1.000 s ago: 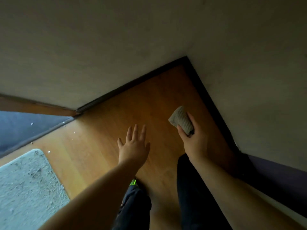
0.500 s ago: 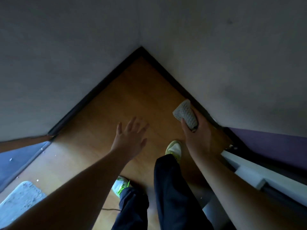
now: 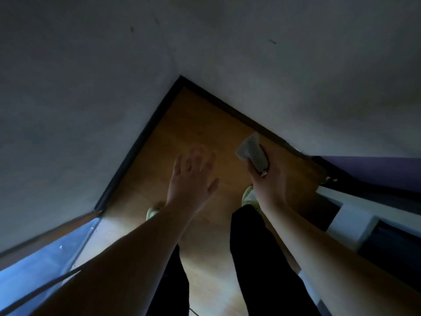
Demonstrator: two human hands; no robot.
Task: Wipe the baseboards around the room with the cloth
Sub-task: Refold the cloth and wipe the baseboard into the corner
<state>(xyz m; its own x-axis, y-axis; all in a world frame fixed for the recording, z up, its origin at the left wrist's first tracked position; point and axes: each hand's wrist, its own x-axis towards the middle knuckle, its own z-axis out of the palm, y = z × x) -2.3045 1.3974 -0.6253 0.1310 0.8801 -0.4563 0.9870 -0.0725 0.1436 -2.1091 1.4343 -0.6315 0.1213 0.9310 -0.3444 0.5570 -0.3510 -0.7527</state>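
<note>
I look down into a room corner where two pale walls meet. A dark baseboard (image 3: pixel 134 147) runs along the foot of the left wall, and a second dark baseboard (image 3: pixel 239 115) along the right wall. My right hand (image 3: pixel 268 183) grips a folded grey-white cloth (image 3: pixel 251 152), held in the air just short of the right baseboard. My left hand (image 3: pixel 191 181) hangs over the wooden floor (image 3: pixel 193 124) with fingers spread, holding nothing.
My two legs in dark trousers and pale shoes (image 3: pixel 249 197) stand on the wood. A purple surface (image 3: pixel 376 167) and a white frame (image 3: pixel 350 222) lie at the right. A blue floor area (image 3: pixel 34 265) lies at the lower left behind a threshold.
My view has swung so the corner sits ahead and the grey rug has left the frame. Both hands stay raised, the cloth now closer to the right baseboard.
</note>
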